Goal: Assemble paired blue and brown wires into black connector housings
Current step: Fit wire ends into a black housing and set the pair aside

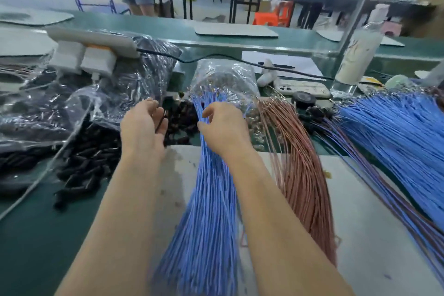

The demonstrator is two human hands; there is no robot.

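Right hand [223, 130] pinches into the blue wires [206, 187]; we risk dragging out two tangled ones. Left hand [141, 130] is curled, and we can't tell if it holds one of the black housings [91, 166].

Two blue wire bundles [206, 199], one brown bundle [305, 175].

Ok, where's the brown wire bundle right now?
Head view, right of centre: the brown wire bundle fans across the pale mat, just right of the right hand and the blue wire bundle.
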